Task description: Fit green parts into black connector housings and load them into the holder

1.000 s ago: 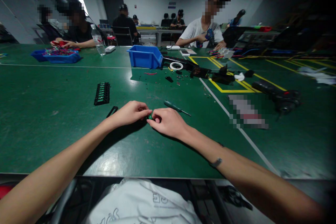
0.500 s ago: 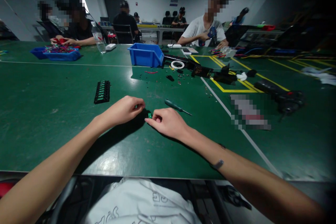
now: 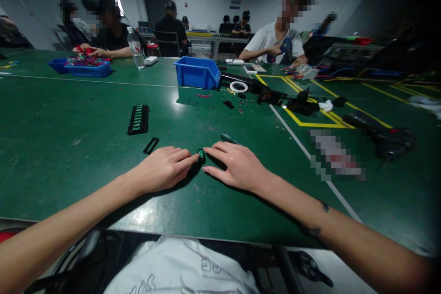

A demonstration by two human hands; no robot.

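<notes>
In the middle of the green table lies a small green circuit board in a black frame (image 3: 201,155). My left hand (image 3: 170,165) is palm down beside it, fingers stretched out, the index fingertip touching its left side. My right hand (image 3: 237,165) is open on the other side, thumb and fingers apart, with a fingertip close to the board's upper right edge; whether it touches, I cannot tell. An empty black rectangular frame (image 3: 150,145) lies just beyond my left hand. Partly hidden behind my right hand is a dark green screwdriver (image 3: 230,138).
A row of framed green boards (image 3: 138,119) lies at left. Farther back are a blue bin (image 3: 197,73), a white ring (image 3: 238,87), scattered small parts and a water bottle (image 3: 136,49). A black power tool (image 3: 386,135) lies at right. Co-workers sit across the table.
My left fingers have come down and stretched out to the board. My right hand has opened from its curled hold on the board. The empty black frame now shows. The view has shifted slightly.
</notes>
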